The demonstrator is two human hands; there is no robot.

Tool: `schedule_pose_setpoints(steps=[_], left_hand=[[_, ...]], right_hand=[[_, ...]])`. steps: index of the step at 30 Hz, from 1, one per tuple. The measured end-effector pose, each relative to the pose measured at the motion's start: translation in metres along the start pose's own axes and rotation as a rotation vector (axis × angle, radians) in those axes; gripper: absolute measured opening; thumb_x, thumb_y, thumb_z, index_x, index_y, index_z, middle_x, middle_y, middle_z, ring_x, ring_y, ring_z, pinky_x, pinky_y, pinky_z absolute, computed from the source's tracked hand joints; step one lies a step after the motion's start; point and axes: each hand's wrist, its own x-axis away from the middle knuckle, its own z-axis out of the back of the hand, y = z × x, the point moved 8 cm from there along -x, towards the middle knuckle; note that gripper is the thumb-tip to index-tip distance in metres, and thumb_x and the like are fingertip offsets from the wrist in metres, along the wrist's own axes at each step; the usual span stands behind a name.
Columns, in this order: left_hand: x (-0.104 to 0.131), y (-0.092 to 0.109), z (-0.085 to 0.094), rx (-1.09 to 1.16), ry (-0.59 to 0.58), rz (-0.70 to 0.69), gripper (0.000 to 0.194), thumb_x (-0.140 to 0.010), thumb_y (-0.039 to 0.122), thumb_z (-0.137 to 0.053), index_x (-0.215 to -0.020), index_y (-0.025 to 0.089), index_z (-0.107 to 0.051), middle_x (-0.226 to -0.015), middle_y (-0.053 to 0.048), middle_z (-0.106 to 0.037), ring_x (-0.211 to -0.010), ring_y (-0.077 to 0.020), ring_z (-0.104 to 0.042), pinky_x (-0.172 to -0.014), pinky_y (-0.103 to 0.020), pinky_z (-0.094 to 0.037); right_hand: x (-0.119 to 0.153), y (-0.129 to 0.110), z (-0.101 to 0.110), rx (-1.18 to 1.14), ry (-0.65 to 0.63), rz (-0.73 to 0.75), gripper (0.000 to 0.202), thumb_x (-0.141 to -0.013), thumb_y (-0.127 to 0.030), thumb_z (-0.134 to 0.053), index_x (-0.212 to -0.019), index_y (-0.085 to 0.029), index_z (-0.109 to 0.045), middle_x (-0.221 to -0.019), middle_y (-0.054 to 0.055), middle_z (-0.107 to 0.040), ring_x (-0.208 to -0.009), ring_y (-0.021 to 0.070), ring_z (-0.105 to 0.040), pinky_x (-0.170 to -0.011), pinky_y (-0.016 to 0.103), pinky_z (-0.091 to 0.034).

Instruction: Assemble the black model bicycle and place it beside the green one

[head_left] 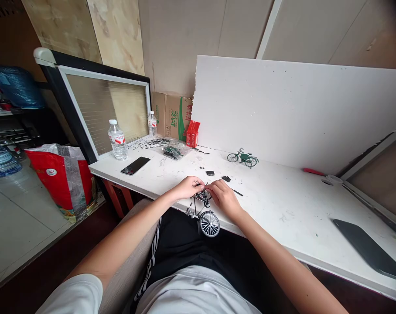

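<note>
A black model bicycle (209, 223) with silver-spoked wheels is held at the table's front edge, one wheel hanging out over my lap. My left hand (189, 187) pinches it at its far end, by the handlebar or fork area. Close beside it, the fingers of my right hand (221, 194) are pressed together at the same spot. The fingertips hide the exact part being gripped. Small black pieces (210, 173) and a thin black strip (237, 192) lie on the table just beyond my hands.
A green model bicycle (243, 158) stands farther back. To the left are a phone (135, 165), a water bottle (118, 140), a plastic bag of green parts (172, 151) and black part frames (150, 143). A dark flat pad (370, 247) lies at right.
</note>
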Motion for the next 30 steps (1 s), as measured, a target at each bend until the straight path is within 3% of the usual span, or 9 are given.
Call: schedule_pose_setpoints(steps=[12, 23, 30], left_hand=[[0.002, -0.001, -0.002, -0.042, -0.022, -0.009, 0.016, -0.099, 0.026, -0.069, -0.102, 0.012, -0.077, -0.104, -0.013, -0.082, -0.094, -0.0225, -0.075, -0.089, -0.035, -0.056], [0.009, 0.016, -0.003, -0.161, 0.008, -0.116, 0.015, -0.100, 0.025, -0.068, -0.107, 0.015, -0.077, -0.118, -0.014, -0.081, -0.110, -0.0251, -0.075, -0.103, -0.037, -0.055], [0.012, 0.021, 0.000, -0.214, 0.016, -0.143, 0.014, -0.099, 0.027, -0.070, -0.104, 0.016, -0.076, -0.112, -0.012, -0.081, -0.107, -0.0248, -0.074, -0.103, -0.038, -0.056]], right_hand=[[-0.001, -0.002, -0.004, 0.016, -0.053, 0.000, 0.024, -0.117, -0.027, -0.046, -0.118, -0.022, -0.070, -0.106, 0.013, -0.073, -0.098, 0.0294, -0.061, -0.082, 0.044, -0.055], [-0.002, 0.004, -0.002, -0.067, -0.016, -0.056, 0.018, -0.117, -0.028, -0.041, -0.117, -0.024, -0.059, -0.108, 0.013, -0.067, -0.099, 0.0296, -0.061, -0.088, 0.046, -0.055], [-0.001, 0.005, -0.003, -0.081, -0.048, -0.066, 0.020, -0.117, -0.028, -0.040, -0.116, -0.025, -0.059, -0.109, 0.013, -0.066, -0.101, 0.0298, -0.059, -0.090, 0.047, -0.053]])
